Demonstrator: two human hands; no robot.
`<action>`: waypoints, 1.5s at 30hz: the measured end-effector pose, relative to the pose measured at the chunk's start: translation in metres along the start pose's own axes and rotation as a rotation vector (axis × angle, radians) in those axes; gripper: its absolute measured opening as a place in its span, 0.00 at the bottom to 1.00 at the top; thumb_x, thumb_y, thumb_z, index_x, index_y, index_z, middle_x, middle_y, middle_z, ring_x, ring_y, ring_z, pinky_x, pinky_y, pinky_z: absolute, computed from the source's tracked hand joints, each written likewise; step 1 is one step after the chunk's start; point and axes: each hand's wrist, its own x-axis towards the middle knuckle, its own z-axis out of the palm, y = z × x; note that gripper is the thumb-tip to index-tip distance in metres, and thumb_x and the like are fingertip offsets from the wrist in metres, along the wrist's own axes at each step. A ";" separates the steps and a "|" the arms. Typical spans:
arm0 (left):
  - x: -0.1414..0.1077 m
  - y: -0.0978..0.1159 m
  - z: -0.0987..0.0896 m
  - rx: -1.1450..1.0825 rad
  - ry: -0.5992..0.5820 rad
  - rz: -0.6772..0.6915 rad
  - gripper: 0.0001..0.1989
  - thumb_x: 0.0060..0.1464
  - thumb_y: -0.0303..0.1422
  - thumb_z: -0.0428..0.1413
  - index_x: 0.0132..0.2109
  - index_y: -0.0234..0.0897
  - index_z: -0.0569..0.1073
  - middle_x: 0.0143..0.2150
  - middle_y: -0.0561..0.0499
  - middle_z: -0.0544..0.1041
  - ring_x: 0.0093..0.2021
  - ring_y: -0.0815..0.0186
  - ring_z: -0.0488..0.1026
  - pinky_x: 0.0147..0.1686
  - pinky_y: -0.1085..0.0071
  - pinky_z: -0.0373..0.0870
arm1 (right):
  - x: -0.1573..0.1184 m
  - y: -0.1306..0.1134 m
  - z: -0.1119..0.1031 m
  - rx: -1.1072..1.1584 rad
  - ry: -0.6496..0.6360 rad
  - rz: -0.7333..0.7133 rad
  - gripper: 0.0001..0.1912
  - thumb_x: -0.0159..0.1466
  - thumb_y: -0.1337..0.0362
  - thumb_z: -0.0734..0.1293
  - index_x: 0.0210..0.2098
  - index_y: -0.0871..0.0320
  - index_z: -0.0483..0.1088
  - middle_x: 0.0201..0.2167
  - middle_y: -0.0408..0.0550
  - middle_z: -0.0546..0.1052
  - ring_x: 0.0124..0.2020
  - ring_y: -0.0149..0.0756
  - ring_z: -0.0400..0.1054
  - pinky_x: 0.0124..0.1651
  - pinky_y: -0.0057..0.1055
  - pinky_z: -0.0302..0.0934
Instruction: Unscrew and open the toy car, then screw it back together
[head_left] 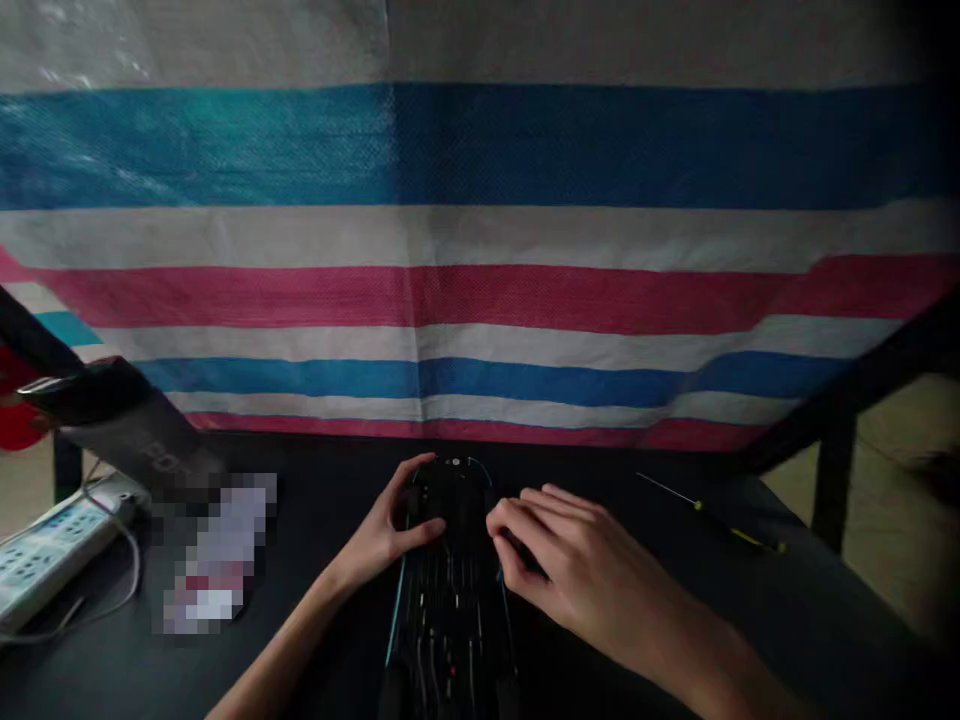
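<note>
A black toy car [454, 600] lies wheels-up on the dark table, its ribbed underside facing me and thin blue trim along its sides. My left hand [397, 520] grips the far left part of the car, thumb over the underside and fingers along the outer edge. My right hand [559, 550] is at the far right side of the car, thumb and curled fingers closed in a pinch. Whatever it may hold there is hidden by the fingers. To the right, a screwdriver [705, 512] with a black and yellow handle lies on the table.
A white power strip [67, 545] with a grey cable lies at the left edge. Near it stand a dark bag-like object [142, 430] and a blurred-out item [225, 550]. A striped plastic sheet [480, 300] hangs behind the table [615, 660].
</note>
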 end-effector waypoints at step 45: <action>0.003 -0.003 0.003 0.100 0.019 0.065 0.37 0.57 0.37 0.63 0.69 0.46 0.58 0.66 0.45 0.66 0.64 0.50 0.65 0.64 0.54 0.62 | -0.003 -0.014 -0.002 0.018 -0.032 0.050 0.12 0.70 0.66 0.63 0.53 0.57 0.67 0.45 0.50 0.78 0.45 0.42 0.72 0.53 0.44 0.64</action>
